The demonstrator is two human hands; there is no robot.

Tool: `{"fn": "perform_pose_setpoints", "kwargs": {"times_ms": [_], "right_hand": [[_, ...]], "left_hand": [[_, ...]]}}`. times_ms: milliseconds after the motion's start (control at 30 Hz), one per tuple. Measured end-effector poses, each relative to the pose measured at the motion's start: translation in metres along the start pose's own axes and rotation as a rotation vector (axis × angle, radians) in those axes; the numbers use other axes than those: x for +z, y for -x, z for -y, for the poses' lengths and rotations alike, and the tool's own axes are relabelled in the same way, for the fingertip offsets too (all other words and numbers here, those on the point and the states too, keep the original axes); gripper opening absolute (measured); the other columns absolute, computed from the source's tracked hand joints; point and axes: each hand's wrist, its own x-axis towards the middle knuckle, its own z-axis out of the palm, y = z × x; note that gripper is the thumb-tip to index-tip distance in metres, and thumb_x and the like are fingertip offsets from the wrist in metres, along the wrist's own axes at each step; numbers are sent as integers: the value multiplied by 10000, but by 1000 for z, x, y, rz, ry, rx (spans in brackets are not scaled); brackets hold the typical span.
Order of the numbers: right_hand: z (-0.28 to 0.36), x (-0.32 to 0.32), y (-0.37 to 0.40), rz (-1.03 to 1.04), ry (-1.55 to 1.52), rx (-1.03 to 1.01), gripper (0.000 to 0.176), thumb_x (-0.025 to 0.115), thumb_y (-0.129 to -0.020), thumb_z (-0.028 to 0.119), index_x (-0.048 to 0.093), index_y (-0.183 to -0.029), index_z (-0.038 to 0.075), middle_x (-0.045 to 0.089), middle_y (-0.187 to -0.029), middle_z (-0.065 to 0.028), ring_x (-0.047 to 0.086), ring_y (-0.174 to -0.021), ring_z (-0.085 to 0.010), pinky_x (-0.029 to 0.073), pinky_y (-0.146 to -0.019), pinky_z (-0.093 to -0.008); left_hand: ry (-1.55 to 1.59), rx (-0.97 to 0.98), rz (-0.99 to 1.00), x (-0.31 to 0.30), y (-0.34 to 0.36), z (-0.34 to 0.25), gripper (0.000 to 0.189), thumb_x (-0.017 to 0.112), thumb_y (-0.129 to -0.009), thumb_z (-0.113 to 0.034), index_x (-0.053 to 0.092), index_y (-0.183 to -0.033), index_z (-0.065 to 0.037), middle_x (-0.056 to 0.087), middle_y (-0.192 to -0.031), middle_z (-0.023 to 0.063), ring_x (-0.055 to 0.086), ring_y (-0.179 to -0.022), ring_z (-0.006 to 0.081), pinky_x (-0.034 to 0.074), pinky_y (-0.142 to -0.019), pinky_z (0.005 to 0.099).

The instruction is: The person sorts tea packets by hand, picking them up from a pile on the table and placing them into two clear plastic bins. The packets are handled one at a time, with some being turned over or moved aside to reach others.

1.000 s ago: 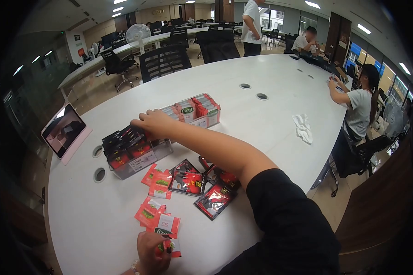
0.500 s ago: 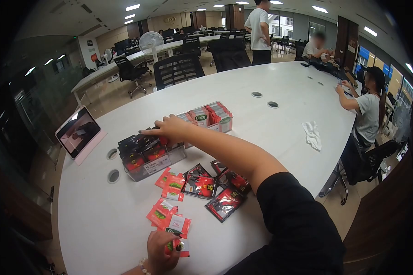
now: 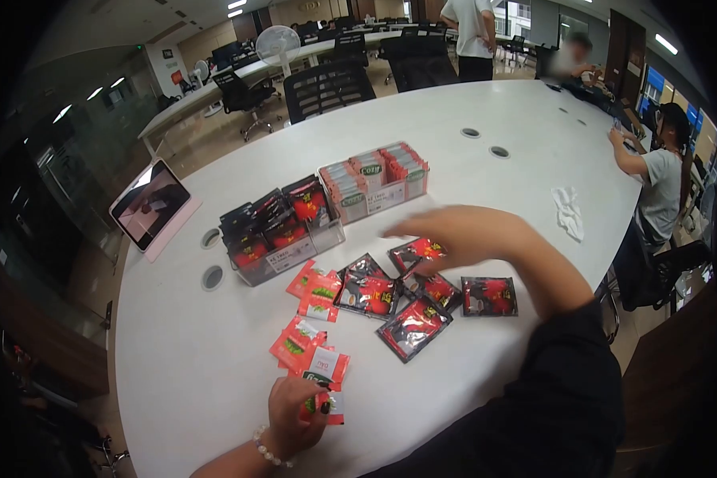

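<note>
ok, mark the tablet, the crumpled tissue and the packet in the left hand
tablet (image 3: pixel 150 205), head view, middle of the screen.
crumpled tissue (image 3: pixel 568 211), head view, its middle.
red packet (image 3: pixel 332 406), head view, edge showing beside the left hand (image 3: pixel 293 410).

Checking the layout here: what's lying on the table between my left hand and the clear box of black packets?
Loose orange packets, some by the left hand, more nearer the box, as the head view shows.
</note>
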Motion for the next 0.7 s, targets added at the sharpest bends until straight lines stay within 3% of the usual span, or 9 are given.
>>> {"fn": "perform_pose_setpoints", "kwargs": {"times_ms": [167,267,300,400,433,467,533,600,700], "right_hand": [[-47,50,85,107,42,312,685,759,-698,191,466,-1310,99,585,-1150,-162,563,-1062,-299,446,-914,-375],[-48,64,97,53,-261,480,657,771,-681,190,482,-1260,76,598,-1101,-167,582,-1008,-303,456,-885,-367],[-43,60,97,85,-284,543,596,769,-682,155,493,-1199,53,609,-1034,-155,600,-928,-261,475,-816,-330],[-38,49,92,-25,-412,484,533,749,-704,94,498,-1172,53,602,-952,-125,590,-856,-193,475,-756,-287],[-49,62,93,-414,-464,367,554,719,-730,25,468,-1222,67,580,-939,-96,558,-835,-133,466,-750,-259],[-48,65,93,-589,-470,268,617,636,-786,-54,378,-1324,99,600,-1026,-127,590,-889,-142,479,-777,-279],[-67,78,91,-826,-686,152,669,604,-803,-93,311,-1367,116,553,-1117,-134,564,-964,-143,471,-836,-275],[-82,79,90,-895,-601,83,658,578,-811,-114,300,-1364,112,522,-1158,-137,548,-1012,-155,462,-877,-277],[-85,82,82,-998,-694,30,528,593,-798,-112,363,-1230,88,521,-1047,-92,546,-937,-133,465,-830,-272]], "left_hand": [[-10,-13,-18,4,0,1,300,615,-741,-30,520,-1022,-72,598,-868,103,575,-733,279,426,-654,387],[-10,-18,-23,6,-2,1,294,606,-741,-18,524,-1020,-62,595,-863,110,576,-731,286,432,-651,390],[-12,-17,-22,7,-4,0,304,594,-742,-6,521,-1033,-57,600,-873,112,580,-734,288,435,-653,391],[-9,-19,-41,9,-4,0,307,595,-747,-9,518,-1039,-62,608,-889,115,583,-746,290,436,-665,391],[-32,-18,-32,6,-1,-1,310,597,-745,-10,517,-1040,-64,610,-892,112,584,-750,288,436,-669,389],[-43,-4,-24,7,-3,0,314,599,-743,-11,517,-1042,-66,612,-895,109,585,-753,285,436,-673,388],[-52,13,-13,5,-4,-1,321,604,-737,-15,516,-1041,-70,615,-897,99,585,-757,278,436,-680,385],[-44,24,-8,4,-3,-1,328,610,-729,-19,517,-1038,-76,615,-892,85,583,-757,269,435,-684,380],[-17,49,0,2,-4,-1,351,616,-709,-17,518,-1040,-82,624,-908,74,585,-758,256,436,-674,373]]}}
